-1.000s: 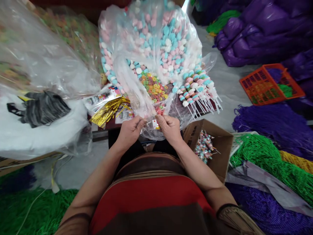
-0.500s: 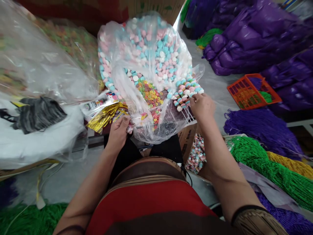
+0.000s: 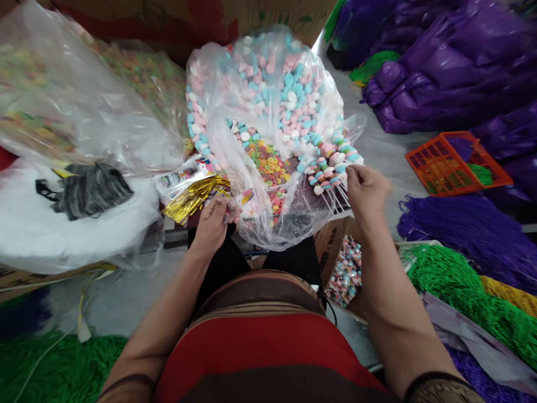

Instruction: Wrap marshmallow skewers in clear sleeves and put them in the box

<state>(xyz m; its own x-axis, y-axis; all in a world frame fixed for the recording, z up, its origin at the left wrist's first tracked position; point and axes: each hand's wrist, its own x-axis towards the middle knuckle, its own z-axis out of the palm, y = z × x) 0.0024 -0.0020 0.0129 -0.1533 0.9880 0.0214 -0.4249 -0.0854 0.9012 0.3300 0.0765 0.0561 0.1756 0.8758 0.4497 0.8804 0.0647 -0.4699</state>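
My left hand (image 3: 212, 225) is closed, its thumb and fingers pinching a small clear plastic bag (image 3: 233, 211) beside a bundle of gold twist ties (image 3: 195, 198). On the right, my right hand (image 3: 369, 187) has its fingers pinched at the edge of a pile of candy skewers (image 3: 329, 162), where it appears to grip one by its stick end. Pink, white and blue candies are threaded on these skewers, and their white sticks point toward me. Between my hands lies a large open clear bag (image 3: 277, 238) with loose ring candies (image 3: 268, 162) at its mouth.
Large bags of ring candies (image 3: 37, 126) stand at the left, near a grey striped cloth item (image 3: 94, 190) on white plastic. Below my right forearm, a cardboard box holds wrapped candies (image 3: 346, 271). An orange basket (image 3: 436, 168), purple bags (image 3: 453, 73) and green strands (image 3: 448, 274) are at the right.
The whole view has shifted, so the scene sits further right. My right hand has drawn slightly right from over the skewers to their edge. My left hand keeps its pinch.
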